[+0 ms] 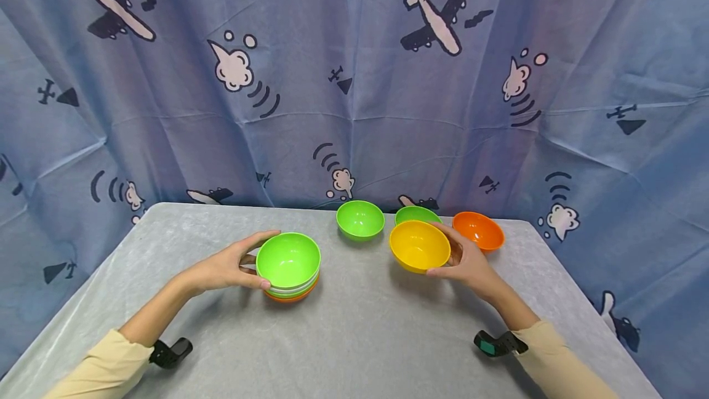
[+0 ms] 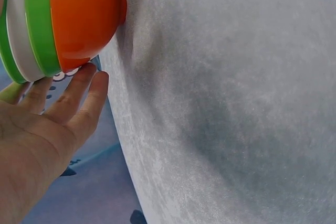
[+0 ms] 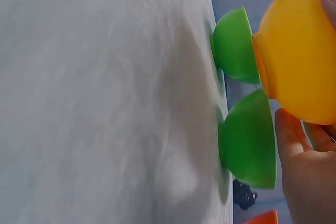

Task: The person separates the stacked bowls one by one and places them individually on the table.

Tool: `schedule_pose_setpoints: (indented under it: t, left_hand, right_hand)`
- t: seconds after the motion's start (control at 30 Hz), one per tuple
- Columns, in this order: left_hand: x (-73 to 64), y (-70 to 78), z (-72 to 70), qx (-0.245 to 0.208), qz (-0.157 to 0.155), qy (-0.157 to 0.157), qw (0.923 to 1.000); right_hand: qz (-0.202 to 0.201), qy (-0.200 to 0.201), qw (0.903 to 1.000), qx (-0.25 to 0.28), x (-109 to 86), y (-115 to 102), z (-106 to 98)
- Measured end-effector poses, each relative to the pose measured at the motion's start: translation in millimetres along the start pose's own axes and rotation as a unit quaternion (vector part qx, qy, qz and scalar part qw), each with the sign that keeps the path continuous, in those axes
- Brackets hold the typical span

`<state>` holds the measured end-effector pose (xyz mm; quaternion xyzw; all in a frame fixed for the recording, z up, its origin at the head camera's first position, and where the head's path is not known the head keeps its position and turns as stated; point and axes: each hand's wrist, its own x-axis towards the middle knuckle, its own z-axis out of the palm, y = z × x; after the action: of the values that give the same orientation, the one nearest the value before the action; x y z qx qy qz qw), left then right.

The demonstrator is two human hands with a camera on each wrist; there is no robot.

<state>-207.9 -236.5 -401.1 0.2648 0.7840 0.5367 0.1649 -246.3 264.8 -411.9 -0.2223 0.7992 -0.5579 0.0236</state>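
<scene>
Toward the left of the head view, my left hand (image 1: 227,265) holds the side of a stack of bowls, thumb in front and fingers behind. A green bowl (image 1: 288,258) tops the stack; below it the left wrist view shows a white bowl (image 2: 22,27), another green bowl (image 2: 41,24) and an orange bowl (image 2: 86,17) at the bottom. My right hand (image 1: 469,265) grips a yellow bowl (image 1: 419,246) by its right side, raised above the table. In the right wrist view the yellow bowl's base faces the table, and part of the hand is cut off.
Along the table's back edge stand a green bowl (image 1: 360,220), a second green bowl (image 1: 418,213) partly hidden by the yellow one, and an orange bowl (image 1: 479,231) at the right. A blue curtain (image 1: 354,91) hangs behind the grey table (image 1: 354,337).
</scene>
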Motion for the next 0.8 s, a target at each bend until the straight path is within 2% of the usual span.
schedule_pose_setpoints:
  t: [0.37,0.8]
  left_hand:
    - [0.0,0.4,0.0,-0.003,-0.002,-0.002,1.0000]
    - [0.2,1.6,-0.4,-0.001,-0.002,-0.003,1.0000]
  right_hand:
    - [-0.010,0.022,0.9996,-0.014,-21.7,4,-26]
    - [-0.014,0.072,0.9951,-0.066,-45.9,4,-65]
